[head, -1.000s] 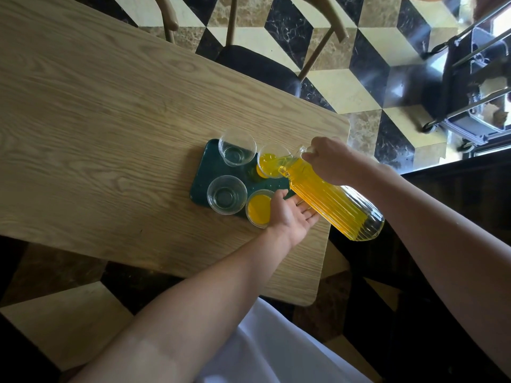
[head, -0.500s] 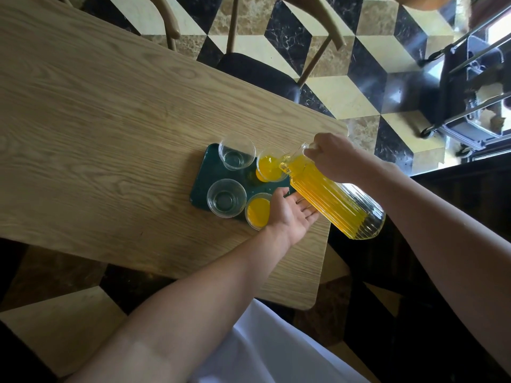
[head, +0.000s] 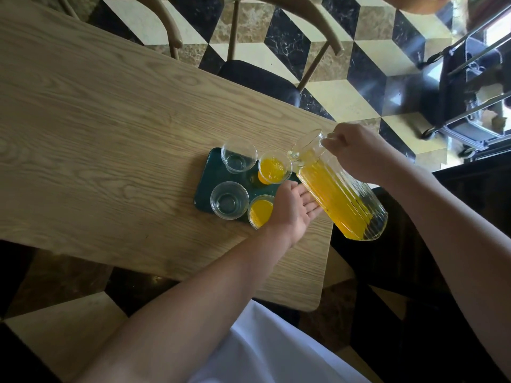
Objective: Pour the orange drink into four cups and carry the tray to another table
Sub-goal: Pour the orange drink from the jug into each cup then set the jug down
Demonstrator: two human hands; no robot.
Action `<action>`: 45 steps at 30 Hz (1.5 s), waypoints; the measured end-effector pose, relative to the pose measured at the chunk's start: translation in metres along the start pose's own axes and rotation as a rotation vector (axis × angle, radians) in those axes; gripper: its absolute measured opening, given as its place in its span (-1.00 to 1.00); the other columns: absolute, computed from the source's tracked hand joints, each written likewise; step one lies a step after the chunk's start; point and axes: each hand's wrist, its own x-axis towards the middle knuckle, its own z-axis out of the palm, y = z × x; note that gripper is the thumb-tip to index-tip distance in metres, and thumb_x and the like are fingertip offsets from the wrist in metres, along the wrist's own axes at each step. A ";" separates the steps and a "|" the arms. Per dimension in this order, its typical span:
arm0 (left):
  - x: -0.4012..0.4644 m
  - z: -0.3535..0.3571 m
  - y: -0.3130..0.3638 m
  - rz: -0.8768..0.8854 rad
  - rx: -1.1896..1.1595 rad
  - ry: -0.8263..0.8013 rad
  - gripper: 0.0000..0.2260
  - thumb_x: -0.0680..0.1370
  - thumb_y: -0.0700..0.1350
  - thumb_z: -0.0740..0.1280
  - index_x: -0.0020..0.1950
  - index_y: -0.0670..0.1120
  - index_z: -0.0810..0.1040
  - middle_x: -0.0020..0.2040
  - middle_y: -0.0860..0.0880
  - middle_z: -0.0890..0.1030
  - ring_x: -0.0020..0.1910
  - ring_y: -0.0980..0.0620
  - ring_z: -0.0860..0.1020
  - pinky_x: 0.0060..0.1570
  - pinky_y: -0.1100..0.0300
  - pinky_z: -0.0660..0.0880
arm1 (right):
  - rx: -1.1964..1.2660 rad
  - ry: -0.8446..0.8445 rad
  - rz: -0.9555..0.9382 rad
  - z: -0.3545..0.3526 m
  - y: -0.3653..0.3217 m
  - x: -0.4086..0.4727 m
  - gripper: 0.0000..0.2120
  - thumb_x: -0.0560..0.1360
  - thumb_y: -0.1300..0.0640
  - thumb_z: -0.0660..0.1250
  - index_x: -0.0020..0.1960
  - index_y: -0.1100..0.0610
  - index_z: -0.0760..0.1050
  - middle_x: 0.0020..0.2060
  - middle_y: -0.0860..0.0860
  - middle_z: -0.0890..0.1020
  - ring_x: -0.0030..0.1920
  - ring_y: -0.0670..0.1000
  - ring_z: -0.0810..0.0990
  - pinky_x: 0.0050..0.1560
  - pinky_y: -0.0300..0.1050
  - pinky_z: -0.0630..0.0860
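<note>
surface: wooden table (head: 110, 128) — light oak grain | on it: dark green tray (head: 210, 172)

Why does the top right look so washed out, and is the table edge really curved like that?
Head view: daylight from the upper right glares off the glossy floor; the wide-angle lens bows the table edge; the pitcher and cups stay sharp; the near floor lies in deep shadow.

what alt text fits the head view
A right hand tilts a ribbed glass pitcher of orange drink beside four cups on a green tray; two hold drink, two are empty. The left hand, fingers straight, supports the pitcher.
</note>
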 end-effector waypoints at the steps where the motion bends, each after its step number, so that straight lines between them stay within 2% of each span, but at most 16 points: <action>1: -0.002 0.000 0.002 0.005 0.028 0.014 -0.43 0.61 -0.02 0.01 0.58 -0.25 0.20 0.56 -0.32 0.25 0.53 -0.30 0.27 0.51 -0.15 0.24 | 0.022 0.021 0.001 -0.002 0.000 -0.003 -0.69 0.65 0.03 0.20 -0.15 0.23 0.44 -0.28 0.08 0.48 -0.26 0.07 0.42 -0.23 -0.04 0.34; 3: -0.006 0.000 0.007 0.033 0.125 0.059 -0.43 0.63 -0.03 0.00 0.61 -0.24 0.13 0.59 -0.31 0.19 0.55 -0.30 0.23 0.51 -0.13 0.26 | 0.086 0.076 0.001 -0.004 0.002 -0.010 -0.69 0.64 0.05 0.21 -0.13 0.28 0.47 -0.30 0.08 0.49 -0.31 0.04 0.40 -0.31 -0.11 0.30; 5: -0.009 0.000 0.012 0.067 0.224 0.087 -0.48 0.66 -0.05 -0.03 0.59 -0.24 0.18 0.57 -0.29 0.25 0.53 -0.27 0.29 0.49 -0.08 0.28 | 0.168 0.138 0.019 -0.004 0.005 -0.020 -0.68 0.63 0.06 0.22 -0.11 0.31 0.49 -0.29 0.15 0.52 -0.33 0.06 0.42 -0.34 -0.13 0.32; 8: -0.016 0.003 0.021 0.090 0.361 0.060 -0.52 0.68 -0.10 -0.07 0.54 -0.24 0.29 0.51 -0.26 0.37 0.43 -0.17 0.41 0.44 0.01 0.28 | 0.295 0.209 0.068 0.003 0.011 -0.034 -0.71 0.60 0.04 0.23 -0.08 0.27 0.52 -0.27 0.23 0.58 -0.30 0.11 0.48 -0.26 0.06 0.50; 10: -0.018 0.002 0.021 0.090 0.397 0.037 -0.53 0.68 -0.12 -0.09 0.54 -0.23 0.29 0.52 -0.25 0.36 0.48 -0.19 0.35 0.43 0.02 0.28 | 0.345 0.235 0.067 0.008 0.009 -0.040 -0.72 0.59 0.04 0.23 -0.13 0.26 0.50 -0.33 0.17 0.54 -0.32 0.09 0.45 -0.25 0.15 0.51; 11: -0.019 0.000 0.021 0.087 0.398 0.037 -0.53 0.68 -0.13 -0.08 0.55 -0.23 0.28 0.54 -0.26 0.33 0.51 -0.21 0.31 0.43 0.02 0.28 | 0.357 0.240 0.060 0.010 0.007 -0.041 -0.72 0.59 0.06 0.24 -0.14 0.26 0.49 -0.35 0.14 0.52 -0.34 0.07 0.43 -0.27 0.12 0.49; 15: -0.025 -0.014 0.021 0.064 0.316 0.057 -0.50 0.66 -0.09 -0.03 0.60 -0.19 0.18 0.60 -0.25 0.20 0.55 -0.24 0.25 0.44 -0.02 0.31 | 0.338 0.214 0.012 0.015 -0.007 -0.043 -0.79 0.62 0.12 0.24 -0.07 0.24 0.51 -0.35 0.04 0.49 -0.38 -0.03 0.39 -0.32 -0.12 0.35; 19: -0.029 -0.025 0.023 0.060 0.206 0.063 -0.48 0.65 -0.09 -0.02 0.62 -0.18 0.11 0.60 -0.24 0.19 0.55 -0.26 0.24 0.50 -0.06 0.27 | 0.285 0.194 -0.061 0.022 -0.018 -0.037 -0.78 0.63 0.12 0.25 -0.07 0.28 0.48 -0.35 0.02 0.46 -0.36 0.01 0.36 -0.34 -0.12 0.31; 22: -0.027 -0.031 0.027 0.073 0.140 0.074 -0.47 0.64 -0.08 -0.03 0.61 -0.19 0.14 0.58 -0.25 0.25 0.54 -0.26 0.27 0.50 -0.08 0.27 | 0.229 0.173 -0.087 0.027 -0.025 -0.031 -0.79 0.64 0.11 0.24 -0.04 0.26 0.48 -0.31 0.02 0.48 -0.35 0.02 0.40 -0.37 -0.19 0.30; 25: -0.022 -0.038 0.031 0.070 0.064 0.104 -0.47 0.65 -0.09 -0.03 0.62 -0.19 0.09 0.58 -0.28 0.23 0.54 -0.30 0.23 0.48 -0.11 0.27 | 0.185 0.154 -0.104 0.033 -0.031 -0.025 -0.79 0.64 0.08 0.24 -0.03 0.23 0.49 -0.29 0.00 0.51 -0.28 0.08 0.50 -0.35 -0.15 0.33; 28: -0.020 -0.041 0.034 0.053 -0.029 0.113 -0.44 0.63 -0.08 -0.01 0.63 -0.18 0.05 0.60 -0.29 0.18 0.56 -0.31 0.20 0.49 -0.13 0.25 | 0.159 0.129 -0.111 0.038 -0.037 -0.015 -0.78 0.63 0.06 0.25 -0.05 0.21 0.49 -0.29 0.01 0.52 -0.23 0.16 0.53 -0.25 -0.04 0.45; 32: -0.016 -0.044 0.038 0.055 -0.072 0.132 -0.48 0.64 -0.06 -0.02 0.61 -0.19 0.14 0.54 -0.30 0.30 0.52 -0.31 0.28 0.50 -0.15 0.24 | 0.078 0.069 -0.108 0.042 -0.048 -0.003 -0.76 0.64 0.03 0.22 0.00 0.21 0.49 -0.21 0.07 0.54 -0.20 0.15 0.54 -0.20 0.01 0.51; 41: -0.003 -0.056 0.043 -0.006 -0.153 0.110 -0.47 0.67 0.02 -0.04 0.61 -0.17 0.15 0.56 -0.30 0.26 0.53 -0.31 0.25 0.52 -0.19 0.19 | 0.020 -0.050 -0.008 0.055 -0.055 0.027 -0.73 0.64 0.00 0.20 -0.16 0.13 0.38 -0.29 0.00 0.45 -0.30 0.08 0.47 -0.33 -0.09 0.34; 43: 0.001 -0.060 0.043 -0.011 -0.152 0.116 -0.52 0.68 0.03 -0.05 0.49 -0.19 0.32 0.45 -0.30 0.40 0.47 -0.29 0.34 0.50 -0.17 0.23 | 0.012 -0.068 0.011 0.057 -0.058 0.031 -0.73 0.64 0.00 0.20 -0.18 0.10 0.36 -0.28 -0.01 0.44 -0.31 0.05 0.45 -0.32 -0.10 0.34; 45: 0.007 -0.066 0.041 -0.027 -0.152 0.097 -0.58 0.68 0.04 -0.05 0.27 -0.17 0.47 0.29 -0.27 0.52 0.37 -0.27 0.43 0.47 -0.15 0.28 | 0.019 -0.092 0.030 0.058 -0.059 0.036 -0.74 0.64 0.03 0.21 -0.20 0.09 0.35 -0.28 0.00 0.44 -0.32 0.04 0.45 -0.34 -0.11 0.34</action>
